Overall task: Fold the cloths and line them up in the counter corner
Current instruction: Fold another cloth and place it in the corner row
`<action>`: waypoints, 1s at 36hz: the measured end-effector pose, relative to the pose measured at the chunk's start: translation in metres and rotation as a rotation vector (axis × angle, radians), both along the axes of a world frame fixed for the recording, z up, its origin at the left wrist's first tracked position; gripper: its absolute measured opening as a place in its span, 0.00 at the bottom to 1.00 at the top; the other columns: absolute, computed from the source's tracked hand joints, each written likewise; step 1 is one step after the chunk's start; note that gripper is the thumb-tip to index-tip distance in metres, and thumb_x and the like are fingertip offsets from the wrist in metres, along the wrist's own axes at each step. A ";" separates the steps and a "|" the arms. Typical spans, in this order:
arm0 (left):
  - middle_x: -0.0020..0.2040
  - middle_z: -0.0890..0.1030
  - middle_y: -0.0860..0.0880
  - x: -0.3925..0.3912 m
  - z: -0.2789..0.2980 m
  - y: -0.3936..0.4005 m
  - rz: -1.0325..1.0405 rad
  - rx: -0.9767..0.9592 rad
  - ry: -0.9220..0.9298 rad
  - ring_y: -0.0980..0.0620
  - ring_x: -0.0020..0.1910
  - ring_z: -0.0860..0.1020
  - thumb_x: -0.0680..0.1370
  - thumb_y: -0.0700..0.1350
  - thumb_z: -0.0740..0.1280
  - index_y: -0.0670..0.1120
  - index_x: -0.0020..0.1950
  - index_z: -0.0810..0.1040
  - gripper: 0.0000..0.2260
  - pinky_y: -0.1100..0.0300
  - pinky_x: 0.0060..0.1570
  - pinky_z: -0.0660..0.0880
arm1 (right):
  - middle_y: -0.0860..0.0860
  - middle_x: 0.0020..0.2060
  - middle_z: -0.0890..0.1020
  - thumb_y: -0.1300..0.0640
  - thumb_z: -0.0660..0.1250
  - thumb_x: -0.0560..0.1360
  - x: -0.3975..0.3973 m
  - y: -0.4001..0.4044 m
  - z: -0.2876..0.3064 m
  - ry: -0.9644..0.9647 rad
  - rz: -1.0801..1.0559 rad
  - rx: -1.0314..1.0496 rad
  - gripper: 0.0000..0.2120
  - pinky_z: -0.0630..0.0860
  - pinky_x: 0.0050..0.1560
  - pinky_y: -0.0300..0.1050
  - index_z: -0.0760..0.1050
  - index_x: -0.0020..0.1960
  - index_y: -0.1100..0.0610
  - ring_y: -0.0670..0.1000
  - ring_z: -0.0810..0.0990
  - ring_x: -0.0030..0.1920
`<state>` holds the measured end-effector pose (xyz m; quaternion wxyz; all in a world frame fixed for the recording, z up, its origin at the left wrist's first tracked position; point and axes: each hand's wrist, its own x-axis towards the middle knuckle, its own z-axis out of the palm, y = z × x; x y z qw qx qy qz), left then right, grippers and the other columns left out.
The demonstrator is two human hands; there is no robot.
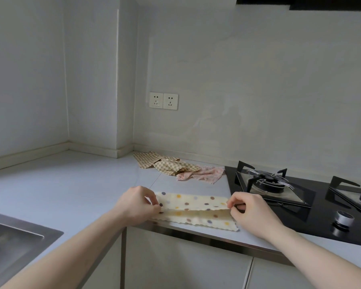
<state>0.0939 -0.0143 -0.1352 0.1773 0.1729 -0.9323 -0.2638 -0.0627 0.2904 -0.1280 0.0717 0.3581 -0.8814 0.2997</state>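
The pale table (pixel 71 184) carries a black hob (pixel 300 197) at its right end. At the front edge lies the dotted cloth (pixel 192 202), half folded; the left hand (pixel 133 202) and right hand (pixel 250 211) pinch its ends, fingers clamped on the fabric. Near the back edge lie a crumpled checked cloth (pixel 165 163) and a pink cloth (pixel 204 174), touching.

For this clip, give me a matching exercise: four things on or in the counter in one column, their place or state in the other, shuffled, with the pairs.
Things:
1. polka-dot cloth
2. checked cloth
3. pink cloth
4. sink

Places or states:
A. crumpled right beside the gas hob
B. set into the counter at the far left
C. pinched at both ends by the left hand and right hand, partly folded
D. unfolded heap near the back wall, below the wall sockets

Pairs: 1-C, 2-D, 3-A, 4-B
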 end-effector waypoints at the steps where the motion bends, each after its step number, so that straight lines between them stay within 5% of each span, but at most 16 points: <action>1: 0.42 0.83 0.59 0.000 -0.001 -0.001 0.002 0.006 -0.004 0.60 0.43 0.80 0.66 0.53 0.69 0.54 0.35 0.83 0.05 0.57 0.45 0.80 | 0.37 0.45 0.83 0.57 0.67 0.74 0.001 0.001 0.000 0.017 0.007 0.013 0.09 0.81 0.54 0.45 0.80 0.42 0.43 0.40 0.82 0.50; 10: 0.61 0.73 0.58 -0.001 -0.003 -0.001 -0.038 -0.061 -0.012 0.56 0.61 0.72 0.71 0.56 0.70 0.55 0.38 0.83 0.06 0.56 0.61 0.72 | 0.37 0.47 0.79 0.54 0.64 0.71 0.006 0.008 -0.008 0.161 0.108 0.279 0.05 0.76 0.55 0.44 0.78 0.40 0.46 0.40 0.75 0.57; 17: 0.72 0.70 0.55 -0.001 -0.002 0.013 -0.004 -0.060 0.102 0.52 0.69 0.66 0.68 0.59 0.58 0.56 0.49 0.76 0.15 0.53 0.67 0.64 | 0.36 0.48 0.79 0.53 0.67 0.74 0.005 -0.006 0.000 0.086 0.033 0.120 0.06 0.75 0.58 0.45 0.77 0.39 0.45 0.38 0.74 0.55; 20: 0.75 0.69 0.56 -0.005 -0.008 0.016 -0.060 -0.100 0.079 0.53 0.73 0.65 0.67 0.64 0.52 0.59 0.60 0.76 0.26 0.53 0.72 0.60 | 0.38 0.55 0.78 0.49 0.64 0.78 0.000 -0.017 0.004 0.043 -0.044 0.121 0.03 0.74 0.59 0.46 0.76 0.50 0.42 0.42 0.74 0.59; 24: 0.79 0.65 0.56 -0.009 -0.021 0.015 -0.088 -0.179 -0.023 0.54 0.79 0.57 0.73 0.67 0.46 0.59 0.73 0.70 0.32 0.49 0.79 0.47 | 0.46 0.70 0.74 0.43 0.58 0.82 -0.010 -0.032 0.001 0.026 -0.158 0.258 0.21 0.69 0.69 0.52 0.67 0.73 0.48 0.51 0.70 0.71; 27: 0.77 0.66 0.58 -0.010 -0.029 0.013 -0.097 -0.216 -0.077 0.52 0.80 0.58 0.82 0.58 0.52 0.58 0.72 0.71 0.20 0.46 0.79 0.47 | 0.49 0.75 0.70 0.43 0.53 0.84 -0.015 -0.038 -0.004 -0.034 -0.237 0.344 0.25 0.64 0.73 0.56 0.61 0.78 0.50 0.55 0.66 0.75; 31: 0.74 0.70 0.60 -0.010 -0.033 0.010 -0.094 -0.213 -0.088 0.55 0.74 0.65 0.77 0.56 0.52 0.58 0.68 0.73 0.22 0.48 0.77 0.52 | 0.50 0.77 0.65 0.44 0.54 0.83 -0.018 -0.043 -0.006 -0.100 -0.262 0.447 0.26 0.61 0.75 0.57 0.61 0.78 0.52 0.55 0.62 0.76; 36: 0.66 0.74 0.61 -0.013 -0.035 0.004 -0.074 -0.206 -0.044 0.56 0.64 0.71 0.72 0.58 0.50 0.57 0.55 0.73 0.17 0.56 0.67 0.60 | 0.50 0.65 0.73 0.47 0.62 0.77 -0.021 -0.047 -0.001 -0.161 -0.268 0.432 0.12 0.68 0.69 0.56 0.73 0.59 0.49 0.55 0.72 0.66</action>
